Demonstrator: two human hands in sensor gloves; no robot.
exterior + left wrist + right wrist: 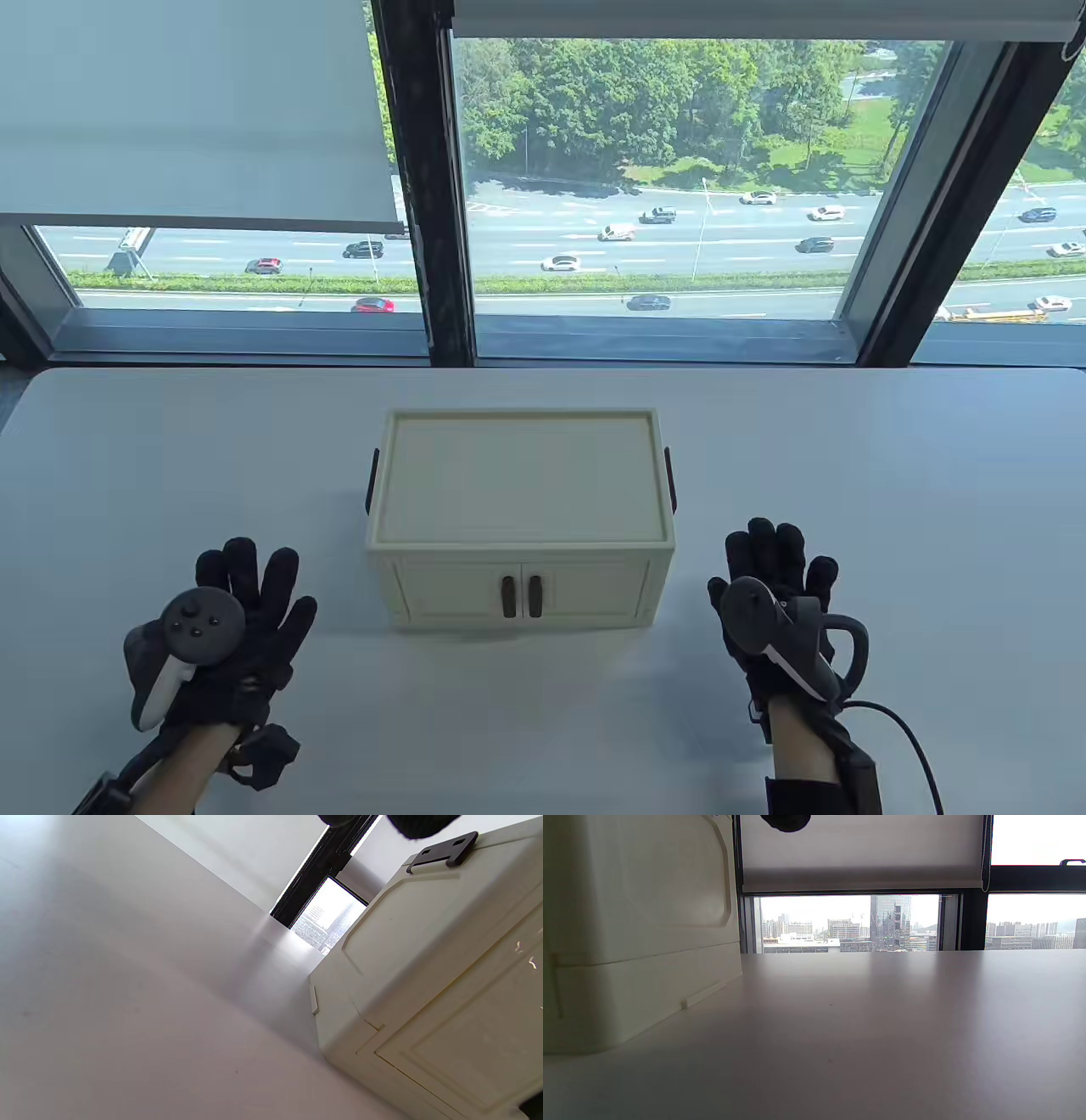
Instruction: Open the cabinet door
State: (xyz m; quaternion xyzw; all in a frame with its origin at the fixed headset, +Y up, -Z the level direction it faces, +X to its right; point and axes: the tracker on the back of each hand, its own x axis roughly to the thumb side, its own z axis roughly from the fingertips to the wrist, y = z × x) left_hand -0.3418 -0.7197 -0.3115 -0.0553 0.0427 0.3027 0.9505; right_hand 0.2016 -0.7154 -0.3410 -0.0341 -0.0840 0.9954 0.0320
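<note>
Two small doors are facing the person on the front of the cabinet (519, 518), each carrying a dark upright handle: the left handle (508, 596) and the right handle (535, 596) are standing just beside each other at the middle seam. Those handles are looking like the sensible place to take hold; a pinch of thumb and forefinger should be enough, since each is slim and standing proud of the panel.

My judgement is that the cabinet is hard moulded plastic, stiff but light, so a pull on a door could be dragging the whole box along the smooth table (891, 475) unless the other hand is steadying it. The doors are both looking closed.

It is cream-coloured, boxy, with a recessed top panel, framed door panels and a dark side bracket (443, 851) high on its flank.

The left hand (222, 632) is lying flat on the table with fingers spread wide, holding nothing; the cabinet is sitting to its right and slightly ahead. The right hand (776, 611) is likewise resting open and empty, with the cabinet to its left, near but apart.
</note>
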